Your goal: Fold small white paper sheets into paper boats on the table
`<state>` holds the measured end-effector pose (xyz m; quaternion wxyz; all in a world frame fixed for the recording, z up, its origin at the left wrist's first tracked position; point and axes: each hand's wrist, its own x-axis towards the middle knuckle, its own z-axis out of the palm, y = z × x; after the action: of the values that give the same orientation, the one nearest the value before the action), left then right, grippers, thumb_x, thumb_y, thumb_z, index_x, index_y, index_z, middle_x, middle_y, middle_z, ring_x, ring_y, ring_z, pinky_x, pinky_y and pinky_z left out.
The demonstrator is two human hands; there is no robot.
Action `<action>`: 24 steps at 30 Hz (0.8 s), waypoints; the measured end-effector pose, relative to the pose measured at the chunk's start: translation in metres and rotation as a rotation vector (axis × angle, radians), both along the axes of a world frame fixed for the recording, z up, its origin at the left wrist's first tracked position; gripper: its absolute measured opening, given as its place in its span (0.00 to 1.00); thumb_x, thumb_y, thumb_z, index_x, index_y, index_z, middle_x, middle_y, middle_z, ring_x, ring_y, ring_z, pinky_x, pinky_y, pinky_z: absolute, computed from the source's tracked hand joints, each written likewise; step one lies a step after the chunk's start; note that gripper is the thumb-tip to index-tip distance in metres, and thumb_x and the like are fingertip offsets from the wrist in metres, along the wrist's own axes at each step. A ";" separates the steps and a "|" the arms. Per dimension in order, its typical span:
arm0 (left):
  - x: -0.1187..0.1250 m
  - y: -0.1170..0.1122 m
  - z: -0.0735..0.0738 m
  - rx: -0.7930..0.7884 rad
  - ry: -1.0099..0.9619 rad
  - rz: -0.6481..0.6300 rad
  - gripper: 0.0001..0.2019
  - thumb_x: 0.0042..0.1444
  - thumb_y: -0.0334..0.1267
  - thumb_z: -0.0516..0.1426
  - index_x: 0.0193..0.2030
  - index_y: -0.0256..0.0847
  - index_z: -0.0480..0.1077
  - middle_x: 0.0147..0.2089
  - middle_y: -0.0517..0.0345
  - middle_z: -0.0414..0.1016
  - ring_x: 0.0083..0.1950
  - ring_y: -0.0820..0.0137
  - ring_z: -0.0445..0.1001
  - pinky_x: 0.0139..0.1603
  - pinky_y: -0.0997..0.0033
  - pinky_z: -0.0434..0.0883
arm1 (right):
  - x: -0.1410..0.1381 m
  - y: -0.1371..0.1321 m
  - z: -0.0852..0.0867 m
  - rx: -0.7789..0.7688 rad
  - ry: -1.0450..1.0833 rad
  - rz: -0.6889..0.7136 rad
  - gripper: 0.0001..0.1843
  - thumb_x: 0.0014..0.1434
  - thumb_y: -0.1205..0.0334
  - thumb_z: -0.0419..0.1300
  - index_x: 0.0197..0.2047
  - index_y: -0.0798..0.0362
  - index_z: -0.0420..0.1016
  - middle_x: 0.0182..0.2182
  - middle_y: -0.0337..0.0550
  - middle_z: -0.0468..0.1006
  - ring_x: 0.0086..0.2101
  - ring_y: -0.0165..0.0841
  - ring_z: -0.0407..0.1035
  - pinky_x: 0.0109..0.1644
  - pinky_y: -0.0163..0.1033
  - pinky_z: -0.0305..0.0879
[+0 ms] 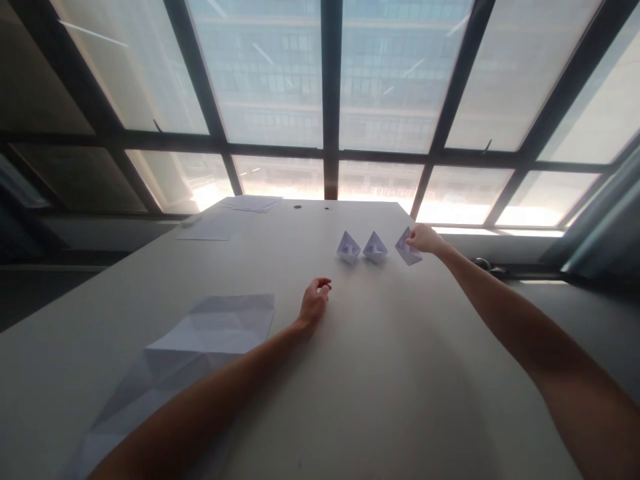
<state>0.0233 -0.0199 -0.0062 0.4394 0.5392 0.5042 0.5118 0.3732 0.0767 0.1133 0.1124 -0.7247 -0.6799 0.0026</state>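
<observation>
Tabletop (400, 373); half-hidden boat (409, 252), perhaps in right hand (425, 239)

The left hand (314, 303) lies ahead on an outstretched forearm, fingers curled into a loose fist. The right arm reaches farther out, almost straight, and the right hand (425, 239) is palm-down, fingertips pinched together.

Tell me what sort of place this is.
Likely an office or workroom: a pale table beneath tall dark-framed windows facing another building, a creased paper sheet, and folded paper boats, one held by the right hand.
</observation>
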 end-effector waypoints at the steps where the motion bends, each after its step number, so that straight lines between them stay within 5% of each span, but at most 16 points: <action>1: -0.001 -0.001 0.000 -0.015 -0.028 -0.021 0.13 0.56 0.38 0.52 0.46 0.37 0.70 0.41 0.54 0.72 0.22 0.79 0.59 0.19 0.79 0.57 | 0.002 0.008 -0.005 -0.012 -0.014 -0.011 0.09 0.54 0.64 0.61 0.27 0.58 0.80 0.25 0.46 0.78 0.27 0.33 0.72 0.30 0.33 0.62; 12: -0.006 -0.011 0.001 -0.067 -0.056 -0.044 0.14 0.56 0.40 0.53 0.47 0.38 0.68 0.41 0.56 0.70 0.22 0.81 0.57 0.18 0.81 0.56 | 0.005 0.059 -0.055 -0.113 -0.073 -0.113 0.17 0.53 0.62 0.64 0.46 0.60 0.80 0.42 0.58 0.80 0.44 0.43 0.75 0.44 0.38 0.68; 24: -0.007 -0.011 0.010 -0.117 -0.013 -0.091 0.13 0.55 0.38 0.52 0.46 0.38 0.68 0.43 0.54 0.72 0.22 0.80 0.59 0.16 0.81 0.54 | 0.012 0.049 -0.038 -0.083 -0.024 -0.156 0.18 0.60 0.56 0.59 0.47 0.61 0.78 0.44 0.62 0.79 0.45 0.45 0.74 0.46 0.42 0.68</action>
<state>0.0165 -0.0310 0.0035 0.4963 0.5318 0.5052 0.4644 0.3854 0.1259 0.0752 0.0739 -0.7795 -0.6219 0.0134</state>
